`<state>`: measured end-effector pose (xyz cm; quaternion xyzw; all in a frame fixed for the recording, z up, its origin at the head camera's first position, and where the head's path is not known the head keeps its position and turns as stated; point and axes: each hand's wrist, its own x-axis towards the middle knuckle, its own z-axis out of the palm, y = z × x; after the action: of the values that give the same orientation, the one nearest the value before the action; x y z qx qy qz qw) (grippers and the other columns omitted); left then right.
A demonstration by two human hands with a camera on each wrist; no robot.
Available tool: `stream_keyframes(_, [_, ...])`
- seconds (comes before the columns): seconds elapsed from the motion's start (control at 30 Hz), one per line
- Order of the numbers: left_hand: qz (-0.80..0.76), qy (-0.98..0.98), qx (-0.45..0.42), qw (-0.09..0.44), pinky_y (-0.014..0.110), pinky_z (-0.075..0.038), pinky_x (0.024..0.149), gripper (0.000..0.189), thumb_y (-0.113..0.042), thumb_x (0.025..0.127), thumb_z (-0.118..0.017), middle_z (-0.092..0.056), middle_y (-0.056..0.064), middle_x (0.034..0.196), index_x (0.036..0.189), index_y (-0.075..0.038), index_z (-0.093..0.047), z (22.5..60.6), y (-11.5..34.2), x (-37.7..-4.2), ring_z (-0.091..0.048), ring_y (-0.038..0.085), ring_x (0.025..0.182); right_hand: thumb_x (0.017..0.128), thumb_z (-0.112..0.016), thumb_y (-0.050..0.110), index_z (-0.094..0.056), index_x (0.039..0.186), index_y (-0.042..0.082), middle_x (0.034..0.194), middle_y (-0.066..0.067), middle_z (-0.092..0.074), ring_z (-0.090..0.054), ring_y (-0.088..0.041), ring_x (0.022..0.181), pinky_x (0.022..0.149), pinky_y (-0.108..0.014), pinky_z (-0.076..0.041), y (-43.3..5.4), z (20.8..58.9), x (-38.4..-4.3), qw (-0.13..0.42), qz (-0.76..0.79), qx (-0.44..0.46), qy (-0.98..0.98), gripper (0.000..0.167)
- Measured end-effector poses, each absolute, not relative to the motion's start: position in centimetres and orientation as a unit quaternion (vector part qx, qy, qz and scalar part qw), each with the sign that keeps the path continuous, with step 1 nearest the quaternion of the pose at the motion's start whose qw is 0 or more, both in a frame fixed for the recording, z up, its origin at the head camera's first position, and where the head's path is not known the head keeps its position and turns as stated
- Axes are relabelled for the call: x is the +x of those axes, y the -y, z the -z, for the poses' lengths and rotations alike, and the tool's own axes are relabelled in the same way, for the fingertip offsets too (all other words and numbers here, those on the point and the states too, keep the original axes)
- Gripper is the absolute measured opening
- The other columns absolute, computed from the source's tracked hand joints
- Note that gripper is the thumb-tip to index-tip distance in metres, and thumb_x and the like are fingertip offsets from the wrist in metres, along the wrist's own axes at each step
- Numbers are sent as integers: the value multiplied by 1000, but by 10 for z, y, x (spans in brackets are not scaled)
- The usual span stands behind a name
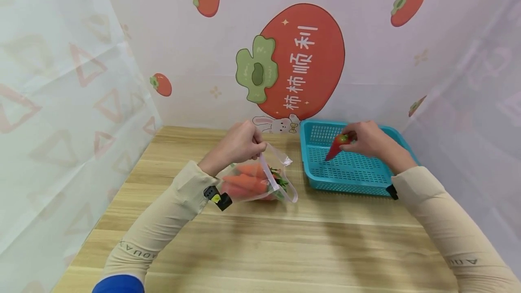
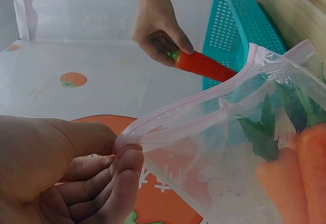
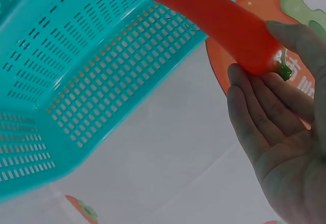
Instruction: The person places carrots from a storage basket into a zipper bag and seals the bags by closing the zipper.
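Note:
A red chili pepper point(image 1: 336, 147) with a green stem hangs tip-down over the basket, pinched near its stem end by my right hand point(image 1: 365, 139). In the right wrist view the pepper point(image 3: 219, 20) lies between thumb and fingertips. My left hand point(image 1: 244, 140) pinches the pale pink edge of a clear zip bag point(image 2: 204, 96) and holds it up. Inside that bag are several carrots point(image 1: 248, 180) with green leafy tops point(image 1: 281, 179); in the left wrist view the carrots point(image 2: 285, 183) show through the plastic.
A turquoise mesh basket point(image 1: 346, 186) stands at the back right of the wooden table point(image 1: 285, 248), beside the bag. Behind the table rises a white backdrop point(image 1: 183, 49) printed with persimmons. Patterned white sheets point(image 1: 53, 103) hang at both sides.

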<state>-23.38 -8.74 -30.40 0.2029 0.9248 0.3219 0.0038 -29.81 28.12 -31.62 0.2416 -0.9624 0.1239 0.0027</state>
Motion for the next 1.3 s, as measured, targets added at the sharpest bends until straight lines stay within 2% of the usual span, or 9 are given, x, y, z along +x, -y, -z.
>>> stream_keyframes(0.17, [-329,-922,204,7,21,-46,51,26,-6,94,-64,-70,1,59,71,-8,-77,304,86,-235,-65,10,53,90,-84,23,-74,121,1,110,-18,-78,-76,-34,99,87,-52,-63,-285,311,-281,16,-150,227,962,39])
stream_keyframes(0.4, [-324,-922,212,0,21,-44,51,27,-7,93,-63,-69,0,58,69,-9,-76,301,87,-236,-64,10,52,89,-86,27,-73,125,1,111,-17,-79,-78,-34,99,88,-54,-63,-285,295,-254,60,-164,235,956,45])
stream_keyframes(0.7, [-314,-928,200,2,22,-43,50,25,-8,93,-64,-70,0,59,73,-8,-79,299,86,-237,-65,10,53,86,-89,25,-76,122,5,107,-12,-80,-79,-27,91,83,-51,-64,-282,276,-227,119,-167,282,937,43])
stream_keyframes(0.97, [-310,-929,202,2,22,-45,52,27,-9,93,-63,-69,-2,57,70,-10,-77,300,82,-239,-63,10,52,84,-91,25,-78,119,12,105,-4,-81,-78,-19,90,78,-30,-62,-278,262,-208,146,-175,310,923,40])
stream_keyframes(1.13, [-312,-927,207,1,22,-46,52,27,-9,93,-63,-70,-1,58,71,-9,-78,300,80,-239,-64,9,52,80,-94,22,-80,116,16,104,0,-81,-77,-14,87,78,-25,-61,-270,256,-199,168,-183,343,906,39])
stream_keyframes(1.3, [-317,-926,207,3,22,-47,52,26,-9,93,-63,-70,-1,59,72,-9,-78,300,80,-238,-64,9,52,77,-95,19,-80,115,16,104,2,-81,-77,-11,87,80,-14,-58,-260,252,-191,173,-201,372,889,41])
